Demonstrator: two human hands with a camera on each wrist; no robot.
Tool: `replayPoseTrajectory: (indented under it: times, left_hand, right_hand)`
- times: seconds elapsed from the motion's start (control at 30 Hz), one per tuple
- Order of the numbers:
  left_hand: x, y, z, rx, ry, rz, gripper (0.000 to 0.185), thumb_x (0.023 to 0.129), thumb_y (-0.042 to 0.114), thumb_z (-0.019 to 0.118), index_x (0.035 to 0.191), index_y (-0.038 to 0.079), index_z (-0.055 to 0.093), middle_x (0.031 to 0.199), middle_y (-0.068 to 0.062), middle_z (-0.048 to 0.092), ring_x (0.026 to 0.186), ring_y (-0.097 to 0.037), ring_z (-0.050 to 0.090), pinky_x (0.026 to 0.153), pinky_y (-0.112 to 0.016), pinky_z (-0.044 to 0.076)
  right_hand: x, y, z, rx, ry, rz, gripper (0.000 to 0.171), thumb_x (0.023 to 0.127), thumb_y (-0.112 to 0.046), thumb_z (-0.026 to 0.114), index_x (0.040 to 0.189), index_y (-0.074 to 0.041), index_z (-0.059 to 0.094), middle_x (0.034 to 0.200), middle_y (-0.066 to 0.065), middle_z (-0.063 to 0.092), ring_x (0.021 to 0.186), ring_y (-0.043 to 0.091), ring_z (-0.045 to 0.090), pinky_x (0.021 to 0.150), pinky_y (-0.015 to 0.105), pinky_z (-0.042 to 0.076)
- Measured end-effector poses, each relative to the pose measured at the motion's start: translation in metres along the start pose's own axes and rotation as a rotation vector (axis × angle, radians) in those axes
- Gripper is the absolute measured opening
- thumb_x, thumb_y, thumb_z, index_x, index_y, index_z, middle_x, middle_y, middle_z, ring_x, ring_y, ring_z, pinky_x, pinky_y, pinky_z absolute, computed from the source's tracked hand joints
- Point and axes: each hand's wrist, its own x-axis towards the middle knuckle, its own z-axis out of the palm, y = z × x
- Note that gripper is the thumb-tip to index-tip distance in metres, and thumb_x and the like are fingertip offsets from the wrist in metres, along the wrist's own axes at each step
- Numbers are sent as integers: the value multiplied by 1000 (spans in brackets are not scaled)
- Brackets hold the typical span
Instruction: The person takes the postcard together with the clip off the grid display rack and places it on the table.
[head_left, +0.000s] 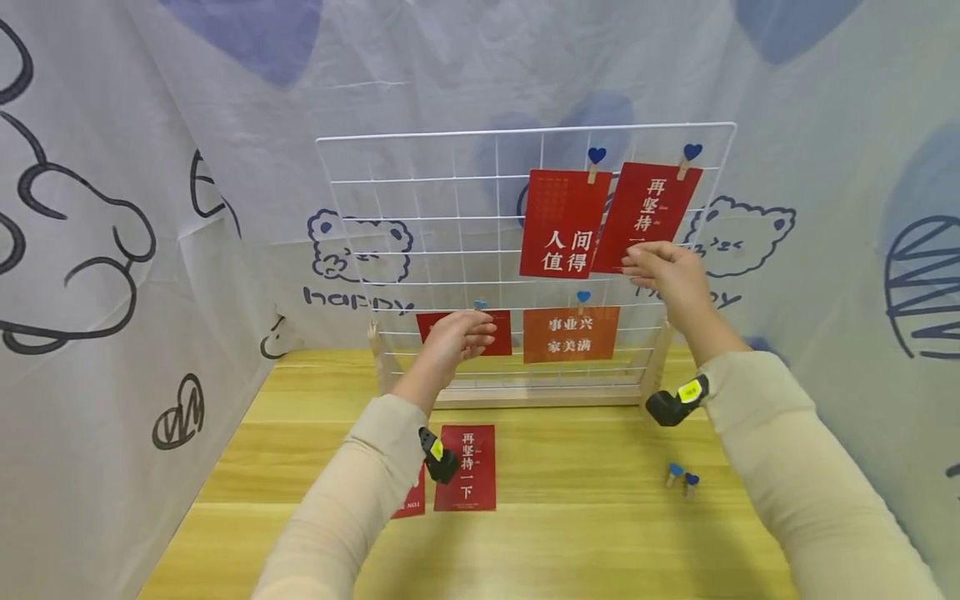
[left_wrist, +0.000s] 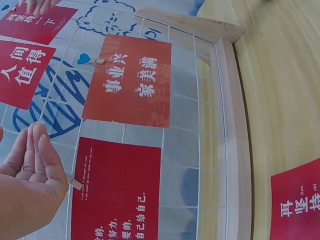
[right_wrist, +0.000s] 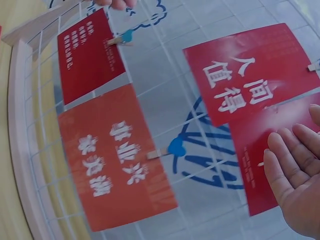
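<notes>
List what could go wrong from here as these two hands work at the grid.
The tilted upper-right card hangs from one dark-blue peg, so a nudge from the right hand might pull it loose. The left hand, close to the light-blue peg on the lower-left card, could knock it askew.

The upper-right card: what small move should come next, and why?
Probably ease the bottom of the upper-right card slightly rightward: it is clipped at the top but hangs slanted, its lower left corner right by the neighbouring card, and the right hand is at its lower right.
</notes>
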Motion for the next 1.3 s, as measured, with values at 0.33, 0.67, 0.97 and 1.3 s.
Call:
replayPoseTrajectory:
  times: [0.33,0.67,0.97,1.3]
  left_hand:
    - [12,7,11,34,-20,62,32,91,20,42,114,-2,47,113,-17,50,97,-24,50,88,-33,38]
    - [22,19,16,-23,-27,86,33,91,18,44,116,-2,45,117,-14,49,109,-30,44,92,-35,33]
    - [31,20,20,-62,-15,93,36,91,17,43,121,-2,42,123,-16,45,110,-24,44,94,-35,31]
    - [38,18,31,-83,-30,119,38,91,19,43,125,2,40,125,-13,44,114,-25,40,96,-39,28]
  right_hand:
    - [52,6,-7,-91,56,-106,45,72,-44,64,106,-15,59,104,5,60,93,21,57,74,30,47]
    - [-40,-130,54,-186,97,-74,41,78,-39,58,108,-11,57,106,5,57,93,16,55,79,28,44]
    - [14,-102,41,-79,135,-131,48,70,-44,63,110,-20,56,109,2,55,96,19,53,78,28,45]
    - [41,-99,38,-59,114,-131,49,71,-41,63,115,-22,54,113,-1,53,98,18,52,84,32,41]
